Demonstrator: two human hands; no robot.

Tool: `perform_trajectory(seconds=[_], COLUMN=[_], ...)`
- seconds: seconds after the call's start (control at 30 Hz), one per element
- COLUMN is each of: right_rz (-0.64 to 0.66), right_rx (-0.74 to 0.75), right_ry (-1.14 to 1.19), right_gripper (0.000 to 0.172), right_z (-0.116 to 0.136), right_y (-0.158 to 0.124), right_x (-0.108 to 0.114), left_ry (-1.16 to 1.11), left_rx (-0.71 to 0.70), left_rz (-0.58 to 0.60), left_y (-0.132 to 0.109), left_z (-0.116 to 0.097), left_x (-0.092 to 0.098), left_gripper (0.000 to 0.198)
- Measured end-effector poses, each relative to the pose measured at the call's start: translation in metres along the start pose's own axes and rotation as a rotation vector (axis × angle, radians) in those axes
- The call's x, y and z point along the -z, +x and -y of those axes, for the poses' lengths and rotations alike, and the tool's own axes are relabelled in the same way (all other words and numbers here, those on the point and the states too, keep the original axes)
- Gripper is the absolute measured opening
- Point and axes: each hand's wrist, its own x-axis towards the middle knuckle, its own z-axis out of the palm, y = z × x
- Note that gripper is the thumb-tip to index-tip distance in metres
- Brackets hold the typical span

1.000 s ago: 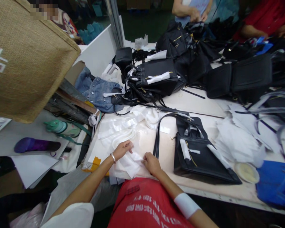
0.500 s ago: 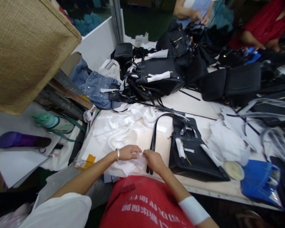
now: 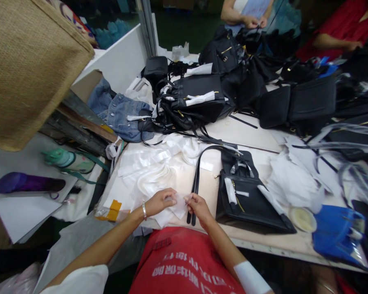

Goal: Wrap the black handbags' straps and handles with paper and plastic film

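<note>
A thin, see-through white sheet is between my hands, over loose white paper at the table's front edge. My right hand is closed, pinching the sheet's right edge between thumb and fingertips. At the sheet's left side, my left hand has its fingers bent, with a gap between thumb and forefinger. Just beyond my hands are curved stacks of white sheets. A black strap runs down close to my right hand. It belongs to a black handbag lying to the right, its metal parts wrapped in white paper.
Black bags are piled across the far side. Crumpled white paper, a round tub and a blue pouch are on the right. Burlap hangs at upper left. Two other people work across the table.
My hands have moved apart, the left one shifting leftward and its thumb and forefinger parting. More of the thin sheet shows between them. The handbag lies where it was.
</note>
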Motion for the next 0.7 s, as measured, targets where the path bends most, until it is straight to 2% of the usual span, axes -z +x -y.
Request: perform_trajectory(seconds=[0.17, 0.3, 0.4, 0.47, 0.53, 0.63, 0.7], right_rz=[-0.053, -0.052, -0.047, -0.041, -0.022, 0.001, 0.001], right_rx=[0.04, 0.082, 0.108, 0.111, 0.11, 0.113, 0.112], right_ry=[-0.13, -0.215, -0.25, -0.264, -0.272, -0.29, -0.296], right_gripper=[0.032, 0.029, 0.026, 0.024, 0.024, 0.025, 0.025], right_z=[-0.005, -0.005, -0.004, -0.004, -0.005, -0.004, -0.002], right_y=[-0.01, -0.017, -0.019, -0.02, -0.022, -0.024, -0.024], right_x=[0.006, 0.007, 0.006, 0.005, 0.005, 0.007, 0.007], left_ry=[-0.277, -0.435, -0.432, -0.369, -0.29, -0.242, -0.278], left_rx=[0.064, 0.207, 0.308, 0.359, 0.384, 0.352, 0.332], left_rz=[-0.086, 0.016, 0.097, 0.08, 0.02, -0.065, -0.046], left_y=[0.003, 0.009, 0.01, 0.01, 0.01, 0.008, 0.006], left_z=[-0.019, -0.022, -0.015, -0.01, -0.007, -0.007, -0.007], left_x=[0.009, 0.008, -0.003, -0.011, -0.015, -0.016, -0.015], left_gripper=[0.013, 0.018, 0.04, 0.05, 0.047, 0.036, 0.038])
